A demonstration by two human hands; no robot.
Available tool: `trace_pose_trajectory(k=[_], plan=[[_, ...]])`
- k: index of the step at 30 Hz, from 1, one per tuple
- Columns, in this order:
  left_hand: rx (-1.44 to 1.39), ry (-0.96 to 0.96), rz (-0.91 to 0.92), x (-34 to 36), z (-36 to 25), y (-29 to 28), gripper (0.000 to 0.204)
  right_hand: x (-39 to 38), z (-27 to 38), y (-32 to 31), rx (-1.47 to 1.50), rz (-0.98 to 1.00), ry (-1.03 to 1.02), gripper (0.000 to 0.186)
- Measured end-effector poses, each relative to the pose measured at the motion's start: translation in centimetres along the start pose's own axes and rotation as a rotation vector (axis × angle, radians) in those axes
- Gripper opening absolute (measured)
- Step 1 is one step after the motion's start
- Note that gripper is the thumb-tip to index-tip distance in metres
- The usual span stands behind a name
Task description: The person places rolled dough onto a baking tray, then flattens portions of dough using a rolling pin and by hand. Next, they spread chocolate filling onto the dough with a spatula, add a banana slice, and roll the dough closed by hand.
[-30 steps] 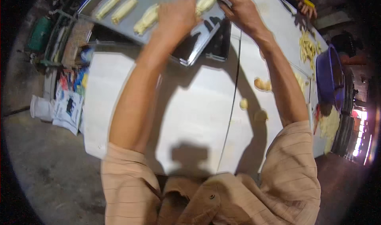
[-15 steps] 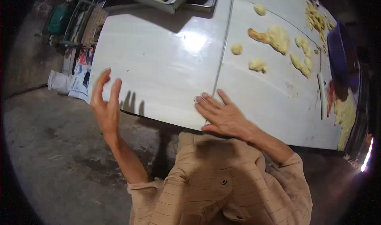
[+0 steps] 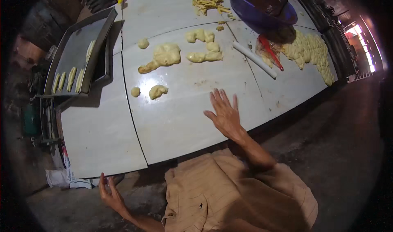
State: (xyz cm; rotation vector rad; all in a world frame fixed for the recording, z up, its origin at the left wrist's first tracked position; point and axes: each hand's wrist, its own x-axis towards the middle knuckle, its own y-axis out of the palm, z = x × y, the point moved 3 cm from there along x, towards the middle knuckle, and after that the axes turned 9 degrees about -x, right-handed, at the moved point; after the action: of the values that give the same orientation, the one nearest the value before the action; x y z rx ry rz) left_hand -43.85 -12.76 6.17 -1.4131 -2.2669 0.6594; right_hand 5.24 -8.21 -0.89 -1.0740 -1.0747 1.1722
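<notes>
My right hand is over the near part of the white table, palm down with fingers spread. Nothing is in it. Low at the table's front left edge is my left hand, its fingers apart and holding nothing. Beyond my right hand lie pieces of pale dough: a large lump with a browned tail, a bent piece, a smaller lump and two balls, one near and one farther off. A thin white rod rests to their right.
A metal tray with several dough strips stands at the left. Far back are a heap of cut strips and a purple basin. On the right, a red tool lies beside a wide spread of dough.
The view has swung to the right. My right hand has moved right over the table and spread its fingers. My left hand has drawn back to the table's front edge.
</notes>
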Motion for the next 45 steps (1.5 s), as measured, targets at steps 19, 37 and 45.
trace_pose_trajectory(k=[19,37,45], plan=[[0.015,0.219,0.471,4.3,-9.1,14.3,0.035,-0.9,-9.8,-6.3,0.161,-0.092,0.279,0.033],[0.004,0.328,0.586,1.8,-14.4,22.1,0.03,10.3,-22.1,-3.1,0.012,-0.381,0.17,0.043],[0.109,0.299,0.446,3.2,-16.5,30.2,0.04,8.6,-23.4,-3.4,-0.03,-0.288,0.209,0.047]])
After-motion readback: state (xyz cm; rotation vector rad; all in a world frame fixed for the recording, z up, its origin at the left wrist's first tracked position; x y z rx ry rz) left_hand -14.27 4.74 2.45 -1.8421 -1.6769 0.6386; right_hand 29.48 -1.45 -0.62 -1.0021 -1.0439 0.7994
